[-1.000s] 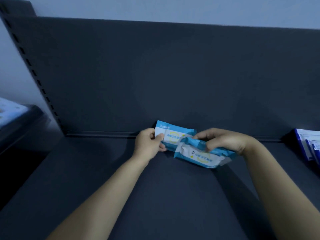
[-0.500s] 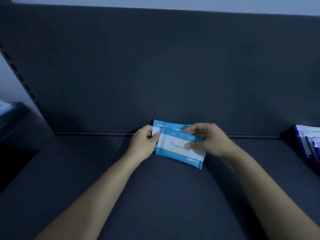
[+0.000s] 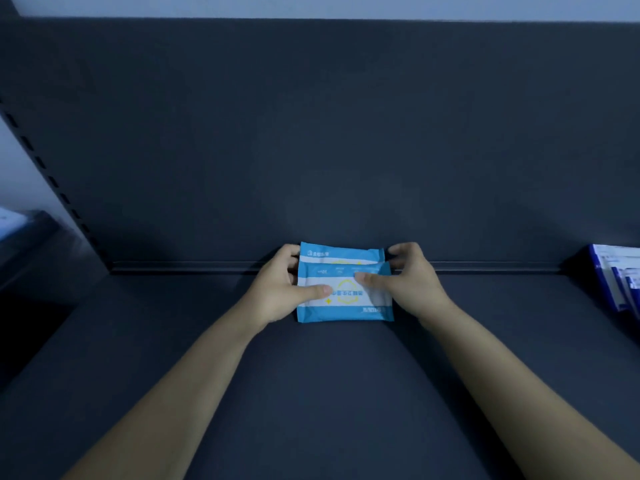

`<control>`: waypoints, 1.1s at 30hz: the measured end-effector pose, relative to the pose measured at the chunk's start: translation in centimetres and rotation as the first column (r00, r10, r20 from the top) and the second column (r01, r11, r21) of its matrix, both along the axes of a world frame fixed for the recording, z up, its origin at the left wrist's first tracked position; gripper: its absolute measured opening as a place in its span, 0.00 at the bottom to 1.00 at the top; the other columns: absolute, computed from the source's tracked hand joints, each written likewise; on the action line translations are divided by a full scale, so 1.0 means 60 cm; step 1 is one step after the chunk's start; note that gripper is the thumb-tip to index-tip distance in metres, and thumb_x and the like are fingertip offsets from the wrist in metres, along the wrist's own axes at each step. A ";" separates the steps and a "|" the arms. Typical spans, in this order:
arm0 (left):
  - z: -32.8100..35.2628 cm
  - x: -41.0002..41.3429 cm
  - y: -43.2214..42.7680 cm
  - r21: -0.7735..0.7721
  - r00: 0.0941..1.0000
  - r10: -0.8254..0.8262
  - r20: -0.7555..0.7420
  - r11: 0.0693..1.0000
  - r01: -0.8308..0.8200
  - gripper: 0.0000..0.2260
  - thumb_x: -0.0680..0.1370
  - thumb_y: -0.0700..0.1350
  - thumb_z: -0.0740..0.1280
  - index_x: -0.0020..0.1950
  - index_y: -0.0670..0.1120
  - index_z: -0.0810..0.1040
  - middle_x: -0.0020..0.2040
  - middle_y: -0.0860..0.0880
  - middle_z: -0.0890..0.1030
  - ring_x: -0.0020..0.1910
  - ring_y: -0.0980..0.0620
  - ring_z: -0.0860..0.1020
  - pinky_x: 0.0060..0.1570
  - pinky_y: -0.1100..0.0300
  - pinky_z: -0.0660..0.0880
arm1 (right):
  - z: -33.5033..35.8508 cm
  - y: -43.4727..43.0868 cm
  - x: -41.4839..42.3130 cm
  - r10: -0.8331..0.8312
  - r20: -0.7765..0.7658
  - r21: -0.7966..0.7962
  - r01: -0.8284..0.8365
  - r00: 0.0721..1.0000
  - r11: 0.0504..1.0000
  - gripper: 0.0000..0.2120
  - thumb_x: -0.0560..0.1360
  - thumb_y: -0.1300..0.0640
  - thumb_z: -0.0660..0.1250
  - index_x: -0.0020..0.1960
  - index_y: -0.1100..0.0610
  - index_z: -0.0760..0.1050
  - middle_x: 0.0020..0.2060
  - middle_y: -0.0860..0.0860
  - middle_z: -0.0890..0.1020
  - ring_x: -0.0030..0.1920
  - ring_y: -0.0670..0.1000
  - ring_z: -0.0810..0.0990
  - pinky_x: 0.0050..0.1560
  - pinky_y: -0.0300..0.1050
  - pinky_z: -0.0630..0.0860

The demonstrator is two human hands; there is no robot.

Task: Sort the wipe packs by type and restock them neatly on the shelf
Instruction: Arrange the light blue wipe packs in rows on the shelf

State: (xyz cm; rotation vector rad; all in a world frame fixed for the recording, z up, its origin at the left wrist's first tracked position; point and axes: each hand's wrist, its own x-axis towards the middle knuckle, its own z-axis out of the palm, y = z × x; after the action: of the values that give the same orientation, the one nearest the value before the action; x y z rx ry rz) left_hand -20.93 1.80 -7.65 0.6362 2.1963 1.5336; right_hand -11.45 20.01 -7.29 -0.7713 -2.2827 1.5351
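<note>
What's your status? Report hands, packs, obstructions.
Left hand and right hand grip the stack's ends. Two light-blue wipe packs stacked at shelf back, upper offset forward. Dark-blue packs far right, apart.

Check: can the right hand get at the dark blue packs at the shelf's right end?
Probably yes: nothing shows on the shelf between the right hand and the dark blue packs, but it must first release the light blue packs.

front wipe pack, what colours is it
The front wipe pack is light blue with a white band and yellow print; head view.
</note>
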 end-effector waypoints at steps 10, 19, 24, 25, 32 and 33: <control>0.016 0.000 -0.011 -0.324 0.961 0.018 -0.275 0.940 -0.111 0.18 0.64 0.56 0.79 0.42 0.47 0.77 0.33 0.54 0.78 0.31 0.58 0.74 0.32 0.64 0.69 | 0.002 -0.017 -0.004 0.340 0.244 0.552 -0.418 0.908 0.722 0.34 0.61 0.35 0.75 0.63 0.47 0.73 0.53 0.42 0.74 0.59 0.44 0.68 0.58 0.37 0.54; 0.043 -0.007 -0.026 -0.099 0.986 -0.166 -0.031 0.982 0.162 0.12 0.65 0.43 0.80 0.44 0.41 0.82 0.30 0.55 0.75 0.32 0.58 0.71 0.33 0.65 0.67 | 0.029 -0.021 0.010 0.355 -0.175 0.094 -0.344 0.918 0.934 0.15 0.67 0.57 0.78 0.39 0.57 0.71 0.35 0.48 0.80 0.35 0.45 0.77 0.36 0.40 0.73; 0.055 0.025 -0.012 0.225 0.960 -0.270 0.080 0.943 0.246 0.12 0.73 0.41 0.71 0.55 0.40 0.79 0.48 0.45 0.84 0.46 0.49 0.82 0.50 0.59 0.78 | 0.042 -0.043 0.014 0.161 -0.417 -0.330 -0.314 0.894 0.890 0.21 0.67 0.60 0.77 0.57 0.61 0.74 0.51 0.56 0.84 0.52 0.58 0.83 0.52 0.57 0.80; 0.053 0.030 -0.007 0.255 0.966 -0.254 0.058 0.939 0.231 0.12 0.75 0.39 0.70 0.57 0.39 0.78 0.51 0.44 0.84 0.50 0.47 0.83 0.52 0.57 0.78 | 0.043 -0.048 0.015 0.196 -0.406 -0.335 -0.345 0.893 0.877 0.23 0.67 0.61 0.76 0.59 0.61 0.74 0.52 0.57 0.84 0.53 0.59 0.83 0.52 0.56 0.80; 0.047 0.002 -0.018 0.029 0.953 -0.299 -0.057 0.953 0.301 0.08 0.78 0.44 0.67 0.57 0.45 0.79 0.38 0.55 0.81 0.34 0.59 0.75 0.31 0.66 0.70 | 0.041 -0.002 0.012 0.143 -0.323 -0.379 -0.266 0.936 0.887 0.16 0.66 0.63 0.76 0.52 0.62 0.77 0.45 0.60 0.84 0.45 0.61 0.82 0.47 0.56 0.78; 0.043 -0.001 -0.017 0.046 0.967 -0.251 -0.040 0.966 0.253 0.08 0.76 0.43 0.70 0.55 0.44 0.80 0.39 0.54 0.82 0.35 0.58 0.77 0.32 0.66 0.71 | 0.036 0.005 0.012 0.190 -0.248 -0.292 -0.261 0.950 0.920 0.15 0.67 0.65 0.76 0.51 0.63 0.77 0.44 0.60 0.84 0.44 0.60 0.83 0.47 0.55 0.79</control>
State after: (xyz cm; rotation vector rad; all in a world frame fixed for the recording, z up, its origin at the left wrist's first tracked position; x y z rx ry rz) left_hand -21.02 0.80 -5.10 0.9254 2.0142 1.4591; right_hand -10.71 20.33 -5.13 -0.3933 -2.0457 2.0238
